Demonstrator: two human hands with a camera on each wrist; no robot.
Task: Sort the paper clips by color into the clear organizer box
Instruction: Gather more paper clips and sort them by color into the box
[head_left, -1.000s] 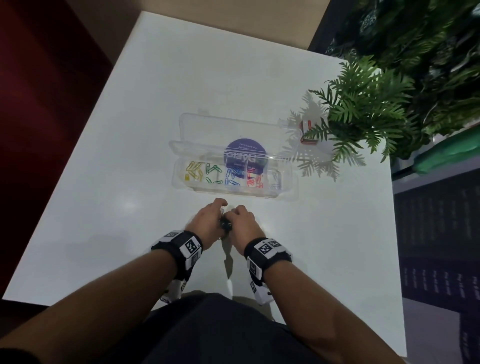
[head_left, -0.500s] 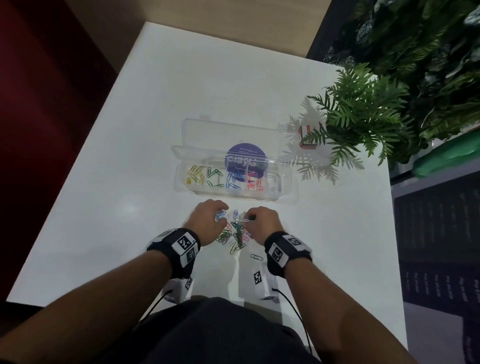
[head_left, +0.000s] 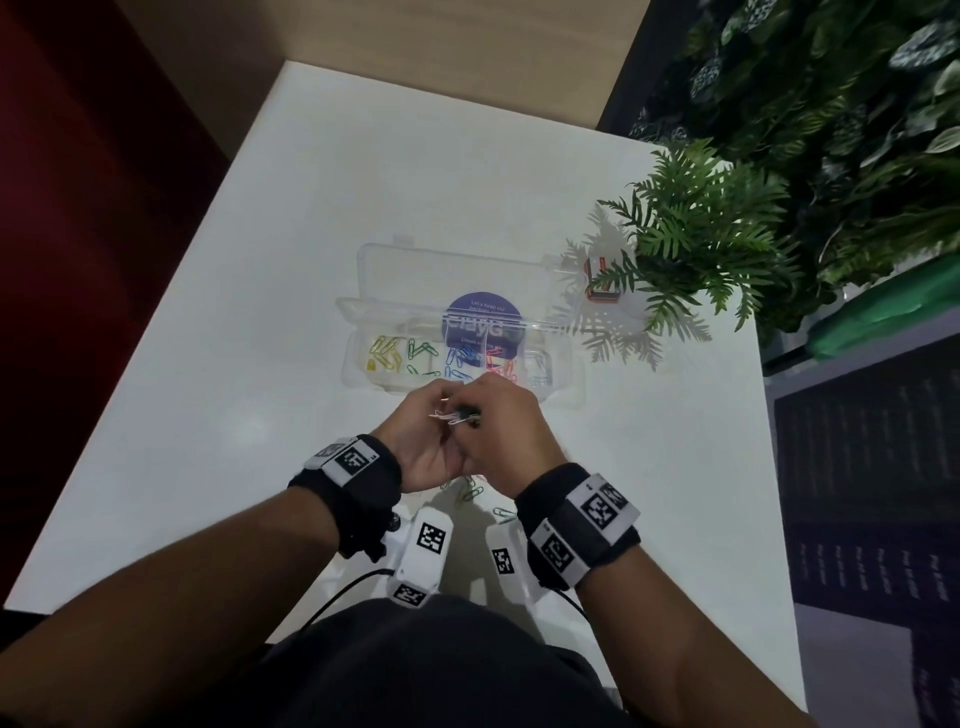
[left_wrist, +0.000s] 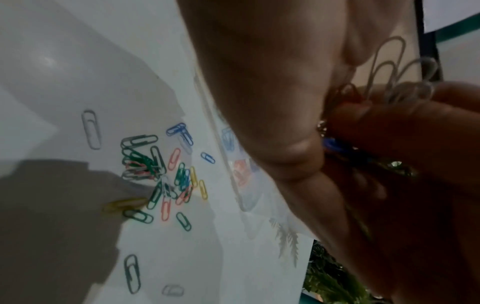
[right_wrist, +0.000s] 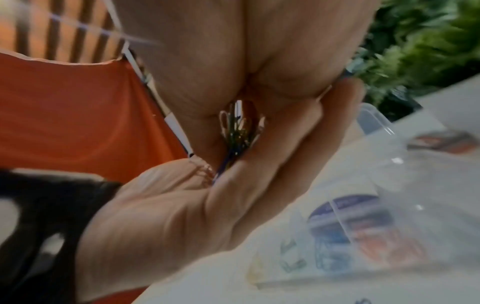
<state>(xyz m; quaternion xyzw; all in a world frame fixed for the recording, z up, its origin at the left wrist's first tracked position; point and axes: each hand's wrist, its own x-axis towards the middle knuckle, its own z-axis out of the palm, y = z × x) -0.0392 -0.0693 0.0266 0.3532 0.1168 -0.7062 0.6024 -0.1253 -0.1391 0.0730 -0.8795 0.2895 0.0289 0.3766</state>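
Both hands are raised together just in front of the clear organizer box (head_left: 563, 364), whose lid lies open behind it. My left hand (head_left: 439, 408) and right hand (head_left: 483, 410) pinch one mixed bunch of paper clips (head_left: 452, 417) between their fingertips. The left wrist view shows silver clips (left_wrist: 397, 72) and a blue clip (left_wrist: 335, 144) in that bunch. The box holds yellow (head_left: 383, 353), green (head_left: 421, 358), blue (head_left: 462, 358) and red clips (head_left: 498, 366) in separate compartments. A loose pile of mixed clips (left_wrist: 161, 174) lies on the white table (head_left: 234, 364) below the hands.
A fern plant (head_left: 696, 244) overhangs the table's back right, with a small red and black item (head_left: 601, 283) under its fronds. The table's right edge (head_left: 769, 467) drops to a dark floor. Stray clips (head_left: 504, 514) lie near my right wrist.
The hands were down on the clip pile half a second ago. Now they are lifted off the table, closer to the box, with a bunch of clips held between them.
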